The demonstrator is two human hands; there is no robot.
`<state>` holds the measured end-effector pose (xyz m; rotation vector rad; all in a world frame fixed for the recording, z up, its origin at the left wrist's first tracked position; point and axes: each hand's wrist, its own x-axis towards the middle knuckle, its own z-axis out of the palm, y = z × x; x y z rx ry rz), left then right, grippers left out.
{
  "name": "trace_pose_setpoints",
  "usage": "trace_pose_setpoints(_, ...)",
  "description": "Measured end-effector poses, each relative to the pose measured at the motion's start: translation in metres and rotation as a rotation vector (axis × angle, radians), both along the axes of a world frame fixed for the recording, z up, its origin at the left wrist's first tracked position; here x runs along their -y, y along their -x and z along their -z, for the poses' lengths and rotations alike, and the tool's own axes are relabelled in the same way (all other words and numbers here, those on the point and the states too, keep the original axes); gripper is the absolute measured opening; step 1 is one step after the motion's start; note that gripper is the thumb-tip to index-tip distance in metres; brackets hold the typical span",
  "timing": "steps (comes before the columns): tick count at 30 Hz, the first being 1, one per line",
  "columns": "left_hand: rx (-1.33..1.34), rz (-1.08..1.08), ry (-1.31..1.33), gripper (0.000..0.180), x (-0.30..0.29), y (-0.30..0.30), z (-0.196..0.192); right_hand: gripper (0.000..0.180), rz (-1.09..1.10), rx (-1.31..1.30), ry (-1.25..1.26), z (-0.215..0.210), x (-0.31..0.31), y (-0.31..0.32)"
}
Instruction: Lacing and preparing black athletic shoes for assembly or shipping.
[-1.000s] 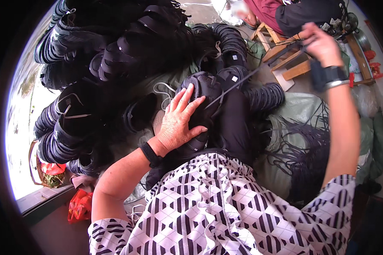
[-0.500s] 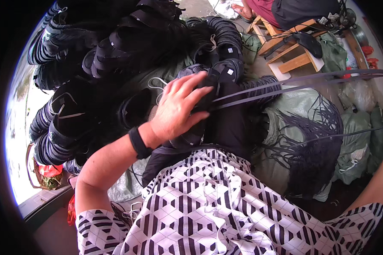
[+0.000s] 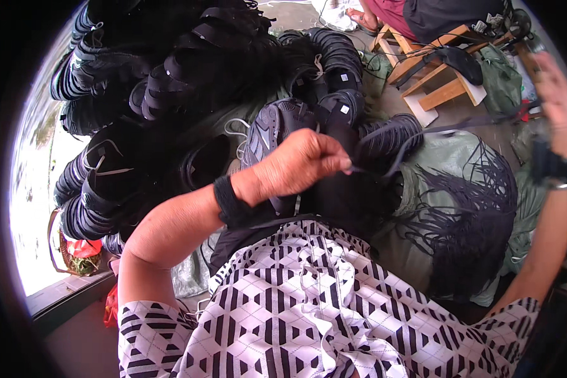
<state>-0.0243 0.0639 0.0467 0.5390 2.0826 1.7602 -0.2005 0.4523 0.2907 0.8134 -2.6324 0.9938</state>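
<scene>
My left hand (image 3: 299,162) is over my lap with thumb and fingers pinched on a dark grey shoelace (image 3: 444,129). The lace bends in a loose loop and runs rightward toward my raised right hand (image 3: 555,94). That hand is smeared by motion, so its fingers' hold on the lace cannot be made out. A grey shoe upper (image 3: 264,133) with silver side marks lies on my lap just beyond my left hand. My left wrist and forearm cover part of it.
Stacks of nested black shoe uppers (image 3: 94,208) crowd the left and far side. A bundle of dark laces (image 3: 469,220) lies on a pale green sack (image 3: 435,157) at the right. Beyond it stands a wooden stool (image 3: 444,94); another person's hand (image 3: 362,19) shows at the far edge.
My left hand has gone from spread fingers over the shoe upper to a pinch on the lace. The right hand has come into view at the right; the taut lace is now slack.
</scene>
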Motion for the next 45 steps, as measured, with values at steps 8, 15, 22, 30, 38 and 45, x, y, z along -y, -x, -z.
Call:
trace_pose_setpoints(8, -0.330, -0.155, 0.180, 0.013, -0.010, -0.007, 0.005, 0.016, -0.562, 1.166, 0.069, 0.227, 0.179, -0.120)
trace_pose_setpoints(15, -0.273, -0.383, 0.213, 0.035, 0.067, 0.047, 0.058, 0.016, -0.362, 1.041, 0.163, 0.243, 0.215, -0.087)
trace_pose_setpoints(22, 0.003, -0.227, -0.076, 0.044, 0.079, 0.048, 0.072, 0.017, -0.456, 0.574, 0.186, 0.298, 0.270, -0.072)
trace_pose_setpoints(30, -0.322, -0.558, 0.130, 0.020, 0.089, -0.010, 0.077, 0.024, -0.238, 1.127, 0.164, 0.266, 0.245, -0.085)
trace_pose_setpoints(38, -0.269, -0.595, 0.390, 0.028, 0.058, -0.055, 0.066, 0.018, -0.185, 1.014, 0.188, 0.291, 0.227, -0.151)
trace_pose_setpoints(45, -0.227, -0.607, 0.221, 0.017, 0.052, -0.049, 0.067, 0.017, -0.211, 0.573, 0.152, 0.309, 0.238, -0.163)
